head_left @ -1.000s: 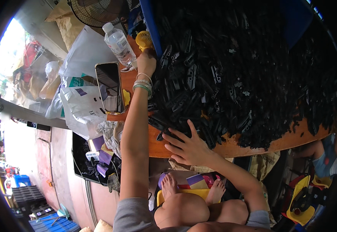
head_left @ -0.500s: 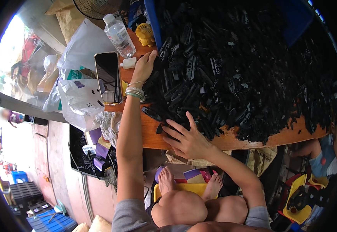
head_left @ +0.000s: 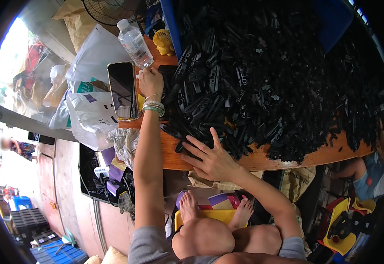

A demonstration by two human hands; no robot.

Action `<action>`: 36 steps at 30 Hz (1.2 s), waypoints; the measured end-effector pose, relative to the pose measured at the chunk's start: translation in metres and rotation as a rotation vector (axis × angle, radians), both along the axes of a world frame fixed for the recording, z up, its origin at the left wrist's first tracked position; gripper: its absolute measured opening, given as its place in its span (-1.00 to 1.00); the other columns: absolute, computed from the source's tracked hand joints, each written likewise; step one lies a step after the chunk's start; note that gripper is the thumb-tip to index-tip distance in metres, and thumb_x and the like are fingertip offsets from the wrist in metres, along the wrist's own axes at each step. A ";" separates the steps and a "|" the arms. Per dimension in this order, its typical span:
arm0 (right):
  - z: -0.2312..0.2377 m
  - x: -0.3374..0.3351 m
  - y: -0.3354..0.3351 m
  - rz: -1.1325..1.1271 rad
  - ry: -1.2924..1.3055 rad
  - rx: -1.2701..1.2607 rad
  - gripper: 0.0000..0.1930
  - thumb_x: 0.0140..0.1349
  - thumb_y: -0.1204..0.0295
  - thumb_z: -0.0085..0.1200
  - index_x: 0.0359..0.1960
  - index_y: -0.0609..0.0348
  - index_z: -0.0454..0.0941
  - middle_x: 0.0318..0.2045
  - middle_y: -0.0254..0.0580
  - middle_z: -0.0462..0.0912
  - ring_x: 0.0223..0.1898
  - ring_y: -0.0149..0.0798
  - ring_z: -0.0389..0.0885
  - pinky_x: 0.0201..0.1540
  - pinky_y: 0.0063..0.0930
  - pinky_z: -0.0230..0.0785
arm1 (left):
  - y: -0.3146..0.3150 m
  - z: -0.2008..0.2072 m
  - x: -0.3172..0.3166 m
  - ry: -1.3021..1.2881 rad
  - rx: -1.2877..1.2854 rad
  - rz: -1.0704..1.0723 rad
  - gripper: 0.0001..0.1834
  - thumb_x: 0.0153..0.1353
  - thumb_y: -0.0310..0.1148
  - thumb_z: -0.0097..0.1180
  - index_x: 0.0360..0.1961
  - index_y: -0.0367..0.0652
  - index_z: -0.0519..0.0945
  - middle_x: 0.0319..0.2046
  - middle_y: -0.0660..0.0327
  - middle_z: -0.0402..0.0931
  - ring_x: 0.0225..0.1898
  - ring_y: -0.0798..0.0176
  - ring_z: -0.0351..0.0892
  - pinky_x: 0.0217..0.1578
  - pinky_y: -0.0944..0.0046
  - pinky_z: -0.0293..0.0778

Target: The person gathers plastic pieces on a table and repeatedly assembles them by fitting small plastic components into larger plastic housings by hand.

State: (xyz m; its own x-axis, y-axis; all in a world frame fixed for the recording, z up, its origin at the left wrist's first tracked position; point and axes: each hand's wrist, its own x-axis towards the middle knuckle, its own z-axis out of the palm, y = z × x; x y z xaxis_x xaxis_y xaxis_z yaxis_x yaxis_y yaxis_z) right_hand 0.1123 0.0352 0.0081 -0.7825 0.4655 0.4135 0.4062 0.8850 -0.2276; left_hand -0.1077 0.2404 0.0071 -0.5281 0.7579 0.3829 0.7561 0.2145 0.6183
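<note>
My left hand (head_left: 151,82), with bracelets on its wrist, is closed over a small white bottle (head_left: 138,75), mostly hidden by the fingers. A phone (head_left: 124,90) with a dark screen lies just left of it. My right hand (head_left: 211,158) is spread open at the table's front edge, its fingertips touching small black plastic pieces (head_left: 179,146). Beyond both hands rises a large heap of black plastic parts (head_left: 249,83), many of them long and oval with pale markings.
A clear water bottle (head_left: 135,44) and a yellow figure-shaped object (head_left: 163,42) stand at the back left. White plastic bags (head_left: 90,112) crowd the left side. A blue panel (head_left: 171,26) borders the heap. Below the wooden table (head_left: 174,160) a black crate (head_left: 90,176) holds parts.
My left hand has moved left from the heap's edge onto the small white bottle, and its fingers have closed. My right hand has barely shifted.
</note>
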 end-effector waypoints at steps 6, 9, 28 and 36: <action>0.002 -0.003 -0.002 -0.005 -0.026 -0.005 -0.54 0.05 0.24 0.13 0.03 0.07 0.50 0.17 -0.17 0.38 0.36 -0.18 0.07 0.24 0.50 -0.26 | 0.025 -0.021 -0.017 -0.172 0.214 -0.224 -0.72 0.17 -0.35 -0.06 -0.27 -0.32 0.61 -0.35 -0.11 0.59 -0.23 -0.18 0.56 -0.13 0.00 0.42; 0.001 -0.002 -0.001 -0.009 -0.034 -0.016 -0.54 0.04 0.23 0.12 0.01 0.08 0.51 0.17 -0.18 0.38 0.36 -0.19 0.07 0.24 0.51 -0.27 | 0.036 -0.019 -0.004 -0.100 0.175 -0.306 -0.72 0.14 -0.37 -0.04 -0.23 -0.31 0.62 -0.29 -0.13 0.58 -0.20 -0.16 0.55 -0.11 0.03 0.42; 0.002 -0.001 -0.003 -0.009 -0.011 -0.066 -0.59 0.03 0.25 0.13 -0.06 0.10 0.55 0.17 -0.15 0.37 0.35 -0.20 0.08 0.22 0.53 -0.29 | 0.005 0.023 0.004 -0.318 -0.002 -0.557 -0.52 0.34 -0.08 -0.10 -0.27 -0.38 0.58 -0.48 -0.07 0.57 -0.31 0.18 0.60 -0.22 0.26 0.42; 0.003 -0.006 0.004 0.000 0.015 -0.042 -0.57 0.04 0.17 0.12 -0.01 -0.06 0.56 0.21 -0.16 0.34 0.37 -0.20 0.05 0.26 0.44 -0.24 | -0.018 0.008 0.025 -0.506 0.068 -0.817 -0.34 0.38 -0.07 -0.17 0.32 -0.34 0.11 0.31 -0.03 0.13 0.35 0.14 0.06 0.29 0.28 0.01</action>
State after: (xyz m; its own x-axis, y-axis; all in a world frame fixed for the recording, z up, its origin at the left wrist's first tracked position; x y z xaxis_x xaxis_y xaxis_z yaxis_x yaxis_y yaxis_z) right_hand 0.1063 0.0393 0.0115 -0.7764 0.4827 0.4051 0.4024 0.8745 -0.2708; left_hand -0.0827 0.2225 0.0151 0.0381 0.9496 0.3110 0.2970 -0.3080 0.9039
